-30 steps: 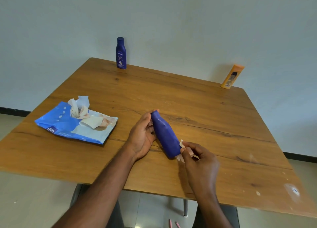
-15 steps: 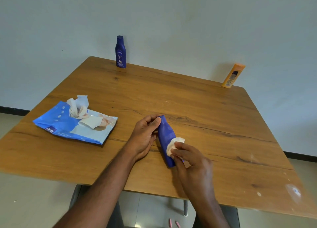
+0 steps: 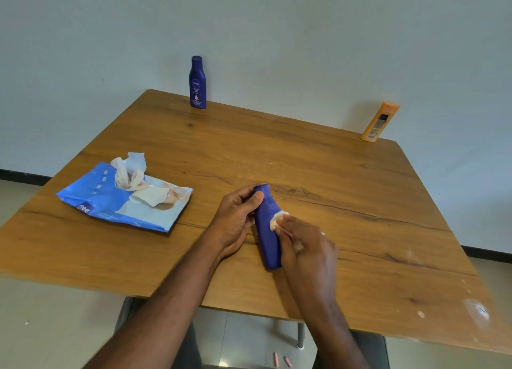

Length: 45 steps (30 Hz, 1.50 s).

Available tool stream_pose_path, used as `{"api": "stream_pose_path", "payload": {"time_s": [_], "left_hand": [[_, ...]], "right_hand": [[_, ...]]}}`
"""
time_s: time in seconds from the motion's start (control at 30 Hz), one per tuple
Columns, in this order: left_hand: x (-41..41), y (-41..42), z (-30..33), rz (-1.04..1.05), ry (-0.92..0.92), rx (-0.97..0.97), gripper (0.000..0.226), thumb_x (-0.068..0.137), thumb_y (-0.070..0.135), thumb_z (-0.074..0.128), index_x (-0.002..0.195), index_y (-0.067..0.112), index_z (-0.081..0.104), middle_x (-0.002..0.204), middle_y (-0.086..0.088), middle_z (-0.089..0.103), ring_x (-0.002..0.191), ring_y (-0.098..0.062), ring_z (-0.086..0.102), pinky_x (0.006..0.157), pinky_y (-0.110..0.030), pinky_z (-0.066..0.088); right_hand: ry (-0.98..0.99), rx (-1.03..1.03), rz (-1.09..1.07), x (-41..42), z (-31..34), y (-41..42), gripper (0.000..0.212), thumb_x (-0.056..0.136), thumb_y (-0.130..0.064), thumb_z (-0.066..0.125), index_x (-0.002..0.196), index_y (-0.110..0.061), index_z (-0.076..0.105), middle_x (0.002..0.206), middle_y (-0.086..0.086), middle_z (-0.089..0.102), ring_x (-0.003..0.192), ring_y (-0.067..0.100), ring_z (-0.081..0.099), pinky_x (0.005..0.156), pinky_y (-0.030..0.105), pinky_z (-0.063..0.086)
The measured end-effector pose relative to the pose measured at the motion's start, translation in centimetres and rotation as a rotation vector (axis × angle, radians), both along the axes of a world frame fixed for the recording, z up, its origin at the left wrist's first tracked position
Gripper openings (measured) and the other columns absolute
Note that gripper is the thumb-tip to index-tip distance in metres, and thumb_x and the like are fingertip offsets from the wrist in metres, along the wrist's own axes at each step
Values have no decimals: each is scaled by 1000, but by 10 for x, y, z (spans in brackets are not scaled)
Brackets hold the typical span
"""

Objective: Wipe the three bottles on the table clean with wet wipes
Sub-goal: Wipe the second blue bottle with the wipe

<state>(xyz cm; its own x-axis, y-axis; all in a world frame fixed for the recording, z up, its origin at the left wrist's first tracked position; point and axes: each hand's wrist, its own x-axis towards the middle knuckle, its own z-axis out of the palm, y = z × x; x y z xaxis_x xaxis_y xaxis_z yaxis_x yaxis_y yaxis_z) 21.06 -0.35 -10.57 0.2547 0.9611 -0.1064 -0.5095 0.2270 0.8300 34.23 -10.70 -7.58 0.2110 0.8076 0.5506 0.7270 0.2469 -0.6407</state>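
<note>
Head view: a blue bottle (image 3: 266,230) lies on its side on the counter (image 3: 346,191), long axis running from its cap at the far end back toward the near edge. The left hand (image 3: 235,224) is clenched around the cap end, thumb on top, pinning it. The right hand (image 3: 307,255) sits just right of the bottle, its grip pinching a balled wipe (image 3: 278,219) against the bottle's middle. The wipe's next travel, I judge, follows the long axis toward the base, which is nearer the right hand. The bottle's base lies near the counter's near edge; open room spreads right of the bottle. Left of it lies the wipe pack (image 3: 122,202). Far beyond stand a second blue bottle (image 3: 197,83) and an orange bottle (image 3: 379,121) at the far edge.
</note>
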Motion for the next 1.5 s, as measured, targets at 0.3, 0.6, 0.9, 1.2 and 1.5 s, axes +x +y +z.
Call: {"api": "stream_pose_path", "payload": {"time_s": [0.3, 0.6, 0.9, 1.2, 1.5], "left_hand": [[-3, -7, 6, -106, 25, 92, 35, 102, 9, 51, 131, -8, 60, 128, -23, 66, 118, -27, 64, 101, -33, 51], [1, -3, 8, -4, 6, -38, 22, 102, 4, 52, 114, 2, 70, 99, -13, 73, 90, -18, 68, 84, -30, 60], [-2, -4, 6, -46, 3, -7, 26, 104, 9, 53, 122, -4, 66, 110, -20, 72, 97, -21, 70, 87, -32, 58], [4, -1, 2, 15, 29, -50, 20, 104, 6, 51, 119, 4, 65, 98, -7, 73, 93, -13, 68, 87, -30, 57], [0, -3, 2, -25, -5, -12, 25, 105, 7, 50, 126, -1, 61, 107, -16, 70, 96, -19, 68, 85, -30, 59]], "right_hand": [[-91, -98, 84, -16, 39, 55, 18, 93, -8, 61, 87, -18, 75, 81, -5, 73, 74, 9, 66, 66, 32, 56], [-162, -16, 181, 12, 7, 10, 22, 85, -2, 72, 100, -18, 77, 100, -7, 75, 91, 8, 66, 78, 26, 53], [-233, -37, 186, -12, 23, 35, 20, 83, 2, 69, 93, -14, 77, 95, -2, 75, 90, 13, 66, 78, 27, 53], [-207, -17, 139, 21, -13, -19, 26, 78, 4, 71, 97, -13, 76, 103, -1, 72, 97, 14, 62, 87, 21, 49], [-173, -48, 159, -9, 16, 39, 15, 85, 1, 67, 89, -11, 76, 93, 0, 74, 89, 18, 65, 78, 35, 53]]}}
